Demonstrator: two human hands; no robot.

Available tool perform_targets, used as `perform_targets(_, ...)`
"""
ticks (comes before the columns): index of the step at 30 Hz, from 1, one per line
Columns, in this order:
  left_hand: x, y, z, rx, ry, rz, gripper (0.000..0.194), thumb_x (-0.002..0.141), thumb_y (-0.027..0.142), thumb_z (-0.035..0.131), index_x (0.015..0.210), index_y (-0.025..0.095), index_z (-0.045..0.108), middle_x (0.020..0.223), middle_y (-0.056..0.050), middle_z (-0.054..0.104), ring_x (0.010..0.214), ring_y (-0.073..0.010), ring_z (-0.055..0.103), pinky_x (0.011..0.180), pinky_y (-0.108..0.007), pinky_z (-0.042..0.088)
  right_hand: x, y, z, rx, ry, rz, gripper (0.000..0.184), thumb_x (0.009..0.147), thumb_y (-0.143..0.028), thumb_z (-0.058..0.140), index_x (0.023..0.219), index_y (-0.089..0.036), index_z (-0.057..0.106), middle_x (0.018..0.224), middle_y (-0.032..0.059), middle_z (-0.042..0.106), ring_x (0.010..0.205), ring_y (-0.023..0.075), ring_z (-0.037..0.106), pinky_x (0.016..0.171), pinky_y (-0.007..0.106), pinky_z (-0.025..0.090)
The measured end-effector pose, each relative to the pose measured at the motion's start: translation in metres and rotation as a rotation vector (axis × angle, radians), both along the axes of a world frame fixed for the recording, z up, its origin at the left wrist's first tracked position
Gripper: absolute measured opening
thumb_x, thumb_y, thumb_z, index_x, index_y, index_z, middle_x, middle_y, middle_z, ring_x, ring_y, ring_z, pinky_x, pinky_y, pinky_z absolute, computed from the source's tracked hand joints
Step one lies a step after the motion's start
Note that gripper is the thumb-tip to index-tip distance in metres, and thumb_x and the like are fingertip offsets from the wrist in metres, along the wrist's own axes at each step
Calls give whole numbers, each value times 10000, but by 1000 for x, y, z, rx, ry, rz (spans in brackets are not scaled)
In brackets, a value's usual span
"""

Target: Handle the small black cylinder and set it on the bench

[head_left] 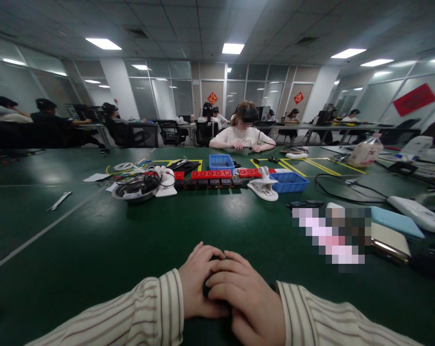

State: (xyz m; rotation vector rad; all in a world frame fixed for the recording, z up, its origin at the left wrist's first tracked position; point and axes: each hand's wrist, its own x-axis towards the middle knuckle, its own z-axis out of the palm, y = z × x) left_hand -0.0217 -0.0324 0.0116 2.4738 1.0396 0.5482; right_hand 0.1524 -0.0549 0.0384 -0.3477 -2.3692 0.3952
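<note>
My left hand (200,282) and my right hand (249,299) are together low over the green table (131,250), at the near edge of the view. The fingers of both are curled, and those of the right overlap the left. Between the palms a dark patch shows, perhaps a small black object or just shadow; I cannot tell which. Striped cuffs cover both wrists. Beyond the hands stand a white clip base (263,185), a black power strip (210,183) and a red power strip (212,174).
Left of centre sits a metal bowl (131,194) of cables, with a wrench (60,201) farther left. Two blue bins (289,181) stand behind the strips. At right lie a light blue case (395,221) and a beige power bank (389,239). A person (242,132) sits opposite.
</note>
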Motion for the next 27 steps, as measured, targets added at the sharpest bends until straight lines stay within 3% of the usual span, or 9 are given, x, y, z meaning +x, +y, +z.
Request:
perform_targets(2,0,0,0,2,2,15,698,493,466,725,1115,227,516,1084,-68,506,1043,-279,472,1004,-581,168,2,1,-3,-30,43,-46,410,651,-185,383,1051,-181,468,1047,61,566,1026,210,473,993,442,230)
perform_targets(5,1,-2,2,5,-7,36,780,487,541,707,1144,189,475,1108,-97,506,1053,-294,465,1000,-601,157,3,2,-7,-110,61,-203,345,733,-299,453,1052,-168,456,1022,85,536,945,226,474,887,439,325)
perform_targets(9,5,-8,5,49,7,56,704,504,577,686,1058,175,519,1007,-74,538,985,-268,493,1008,-587,146,0,2,-10,-199,21,-402,376,758,-519,468,870,-161,495,844,69,520,782,218,450,720,401,371)
perform_targets(12,6,-11,5,73,38,66,605,505,522,716,989,197,555,928,-37,545,917,-234,510,1011,-545,181,-3,0,-10,-210,-81,-439,323,752,-477,504,804,-158,515,808,62,512,768,213,432,709,396,363)
perform_targets(15,6,-10,3,60,39,49,524,512,408,730,977,226,569,920,-15,531,903,-217,508,1002,-517,214,-4,-1,-5,-189,-110,-378,209,730,-323,515,849,-156,553,844,66,521,799,207,437,728,382,361)
perform_targets(20,2,-4,0,28,13,-54,334,512,315,716,813,210,615,925,-15,492,899,-220,482,873,-392,382,-1,-1,0,-46,-73,-139,289,670,-180,386,887,-162,576,883,62,581,839,193,460,770,366,355)
perform_targets(24,1,-2,-1,22,-29,-86,397,539,391,709,882,218,609,941,-24,492,909,-227,482,886,-414,369,1,3,-6,57,-45,4,263,673,-203,352,820,-183,569,872,36,623,903,197,474,870,382,311)
perform_targets(27,2,-4,0,26,-23,-80,547,545,492,706,1009,235,571,984,-39,499,946,-248,484,944,-480,313,1,4,-9,57,-3,24,291,681,-204,349,886,-206,555,920,5,633,975,191,463,958,391,243)
